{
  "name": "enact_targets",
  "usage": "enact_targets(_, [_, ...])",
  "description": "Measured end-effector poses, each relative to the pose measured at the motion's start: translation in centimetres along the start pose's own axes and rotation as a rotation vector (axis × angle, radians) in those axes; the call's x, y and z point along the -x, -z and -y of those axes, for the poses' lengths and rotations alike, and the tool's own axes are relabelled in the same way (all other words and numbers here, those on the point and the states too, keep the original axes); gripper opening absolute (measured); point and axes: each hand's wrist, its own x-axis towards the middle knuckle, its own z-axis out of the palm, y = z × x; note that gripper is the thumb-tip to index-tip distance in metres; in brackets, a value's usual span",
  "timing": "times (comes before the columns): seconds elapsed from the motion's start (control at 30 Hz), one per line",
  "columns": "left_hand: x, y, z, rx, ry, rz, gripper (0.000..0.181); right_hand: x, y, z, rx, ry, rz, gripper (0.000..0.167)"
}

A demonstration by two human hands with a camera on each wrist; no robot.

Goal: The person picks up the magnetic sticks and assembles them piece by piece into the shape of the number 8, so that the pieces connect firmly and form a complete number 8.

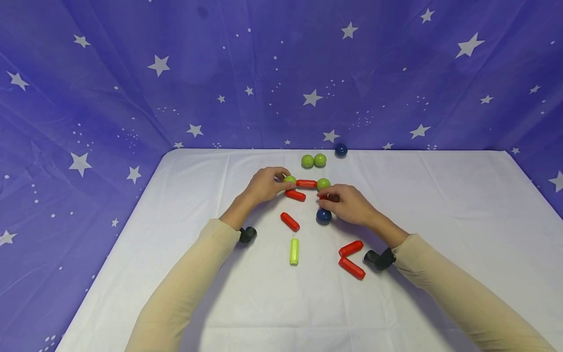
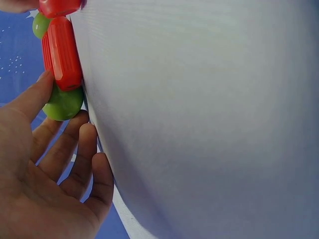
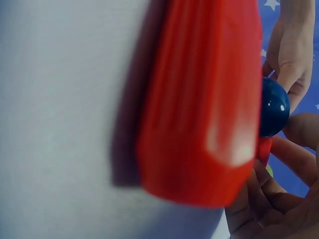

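Observation:
My left hand (image 1: 266,185) pinches a green ball (image 1: 290,179) between thumb and fingers. That ball meets one end of a ribbed red rod (image 1: 306,184), and a second green ball (image 1: 323,184) sits at its other end. In the left wrist view the thumb lies along the near end of the rod (image 2: 64,55). My right hand (image 1: 348,205) grips another red rod, mostly hidden by its fingers, between the second green ball and a dark blue ball (image 1: 324,216). The right wrist view shows this blue ball (image 3: 274,107) beside the fingertips.
Loose red rods lie near the left hand (image 1: 295,195), mid-table (image 1: 290,221), and by the right wrist (image 1: 351,248), (image 1: 352,268). A yellow-green rod (image 1: 294,252) lies nearer. Two green balls (image 1: 307,161) and a blue ball (image 1: 340,150) stand at the back of the white table (image 1: 440,195).

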Motion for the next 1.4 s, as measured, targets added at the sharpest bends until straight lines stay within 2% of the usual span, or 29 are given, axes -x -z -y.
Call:
enact_targets(0.2, [0.0,0.0,-0.1,-0.002,0.005,0.010,0.041,-0.1,0.2,0.2,0.025,0.001,-0.049,0.025])
enact_targets(0.6, [0.0,0.0,-0.1,-0.018,0.012,0.015,0.042,-0.2,0.1,1.4,-0.014,-0.011,-0.110,0.021])
enact_targets(0.83, [0.2,0.3,0.4,-0.018,0.024,-0.024,0.040,0.0,-0.1,2.2,-0.016,0.035,-0.116,0.021])
enact_targets(1.0, [0.2,0.4,0.5,0.000,0.030,-0.021,0.041,0.5,-0.6,3.3,-0.009,0.128,-0.103,0.018])
enact_targets(1.13, [0.2,0.6,0.5,-0.002,0.025,-0.015,0.043,0.8,-1.5,4.6,0.010,0.181,-0.062,0.017])
enact_targets(1.27, [0.1,0.6,0.7,0.000,0.023,-0.022,0.041,0.6,-2.8,5.7,0.053,0.180,-0.013,0.018])
enact_targets(1.4, [0.1,0.5,0.6,0.010,0.013,-0.022,0.040,0.2,-4.2,6.3,0.145,0.117,-0.008,0.016])
